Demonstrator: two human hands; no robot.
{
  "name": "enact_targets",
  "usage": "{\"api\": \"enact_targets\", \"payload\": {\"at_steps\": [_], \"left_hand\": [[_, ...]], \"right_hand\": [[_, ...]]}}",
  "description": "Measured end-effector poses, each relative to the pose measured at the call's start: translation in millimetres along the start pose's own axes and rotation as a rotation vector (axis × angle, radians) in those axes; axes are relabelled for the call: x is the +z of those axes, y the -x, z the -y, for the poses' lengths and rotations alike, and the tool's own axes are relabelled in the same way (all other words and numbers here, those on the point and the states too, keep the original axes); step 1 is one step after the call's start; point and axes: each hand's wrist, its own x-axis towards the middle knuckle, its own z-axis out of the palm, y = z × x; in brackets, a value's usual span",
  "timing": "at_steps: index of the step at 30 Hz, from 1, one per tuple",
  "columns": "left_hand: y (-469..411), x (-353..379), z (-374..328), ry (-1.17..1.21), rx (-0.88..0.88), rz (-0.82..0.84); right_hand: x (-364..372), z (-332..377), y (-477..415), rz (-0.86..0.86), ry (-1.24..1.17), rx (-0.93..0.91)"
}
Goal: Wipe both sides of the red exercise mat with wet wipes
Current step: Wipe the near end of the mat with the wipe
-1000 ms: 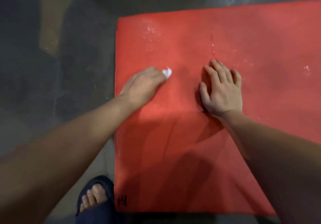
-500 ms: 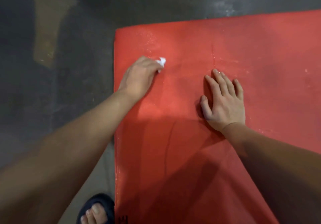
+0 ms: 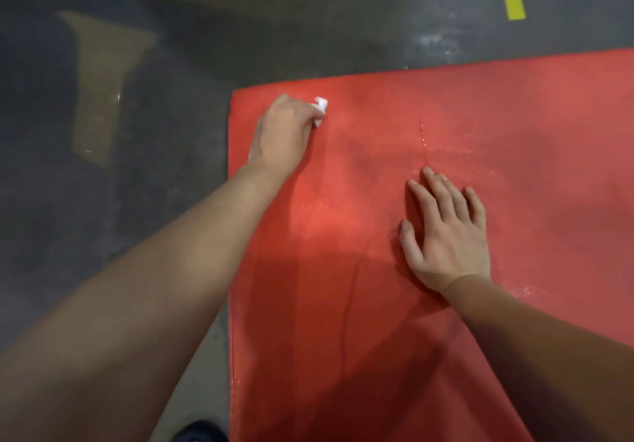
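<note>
White wipe (image 3: 321, 106) in curled grip of left hand (image 3: 284, 136), by red mat (image 3: 521, 109) corner; right hand (image 3: 449, 235) flat

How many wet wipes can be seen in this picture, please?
1. A crumpled white wipe sticks out of the left hand, near the far left corner of the red mat. Others may lie outside the view.

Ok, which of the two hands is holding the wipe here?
The left hand, gripping the white wipe; the right hand lies flat and empty on the mat.
</note>
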Motion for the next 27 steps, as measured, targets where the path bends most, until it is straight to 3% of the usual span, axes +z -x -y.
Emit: {"api": "enact_targets", "payload": {"at_steps": [5, 8, 12, 16, 18, 21, 23, 25, 27], "left_hand": [[11, 10, -12, 0.049, -0.176, -0.05], [31, 9, -17, 0.105, -0.076, -0.056], [-18, 1, 1, -0.03, 0.05, 0.011], [-60, 2, 1, -0.091, -0.234, 0.076], [-50, 11, -13, -0.149, -0.282, 0.068], [-8, 21, -37, -0.064, -0.211, -0.024], [17, 26, -39, 0.033, -0.046, -0.025], [10, 22, -24, 0.005, 0.099, 0.023], [-12, 11, -6, -0.09, 0.113, 0.057]], "right_hand": [[0, 0, 0, 0.014, 0.006, 0.003], [-1, -1, -1, 0.019, -0.003, 0.006], [0, -1, -2, 0.017, -0.015, 0.005], [0, -1, -1, 0.015, -0.019, 0.003], [-1, -2, -1, 0.014, -0.028, 0.005], [-1, -1, -2, 0.003, -0.035, 0.005], [-1, -1, -2, 0.013, -0.031, 0.001], [-1, -2, -2, 0.018, -0.027, -0.003], [-1, -2, -2, 0.028, -0.023, -0.009]]}}
